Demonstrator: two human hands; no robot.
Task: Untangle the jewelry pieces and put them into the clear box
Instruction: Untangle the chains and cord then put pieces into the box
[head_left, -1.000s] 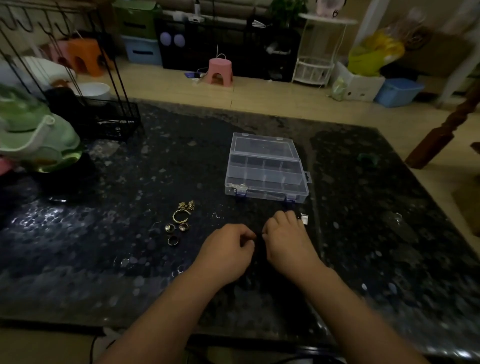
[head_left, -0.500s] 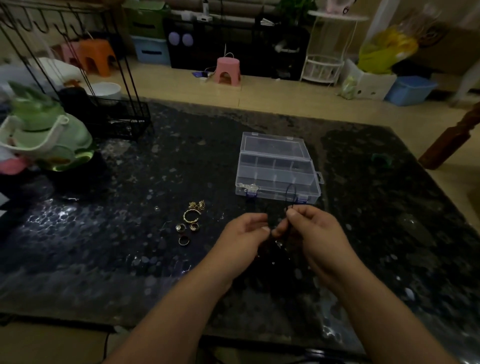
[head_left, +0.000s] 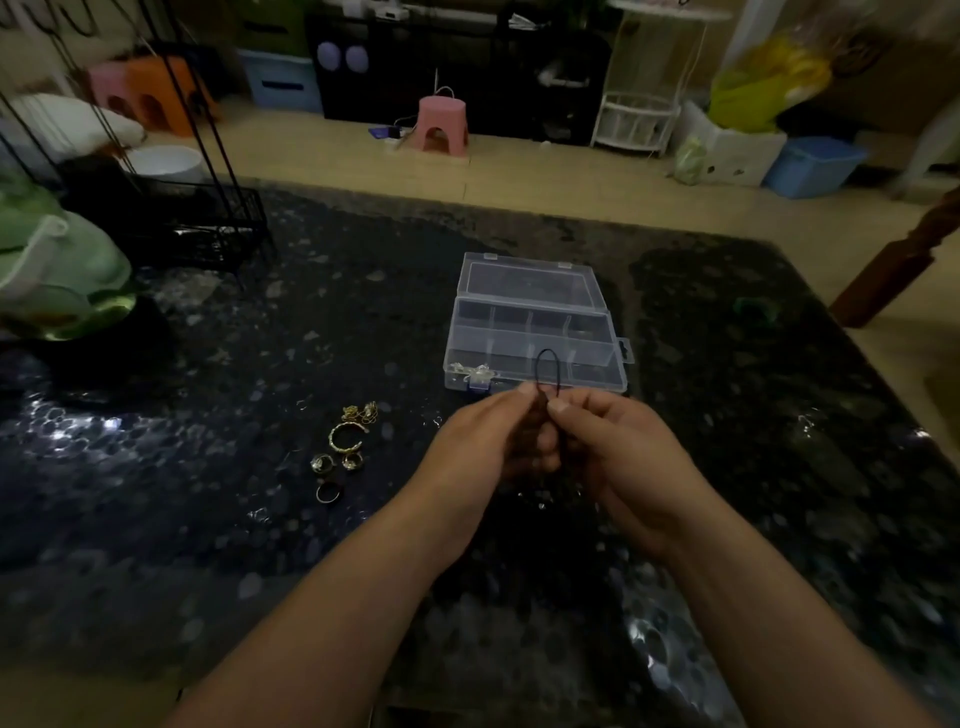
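My left hand (head_left: 485, 447) and my right hand (head_left: 618, 457) meet above the dark table, both pinching a black cord necklace (head_left: 546, 364). Its loop stands up above my fingertips; the rest hangs hidden between my palms. Just beyond the hands lies the clear box (head_left: 535, 332), lid open, with divided compartments; a small silvery piece (head_left: 470, 371) rests in its near left compartment. To the left of my hands a cluster of gold jewelry lies on the table: a gold bangle (head_left: 346, 438), several rings (head_left: 329, 491) and a small gold tangle (head_left: 360, 412).
The dark speckled table (head_left: 208, 519) is glossy. A black wire rack (head_left: 208, 228) and a green and white container (head_left: 57, 275) stand at the far left. A small green item (head_left: 754, 308) lies at the far right. Stools and bins stand on the floor beyond.
My hands have lifted off the table and come together, raising the black cord so its loop now stands in front of the box. The view has shifted slightly.
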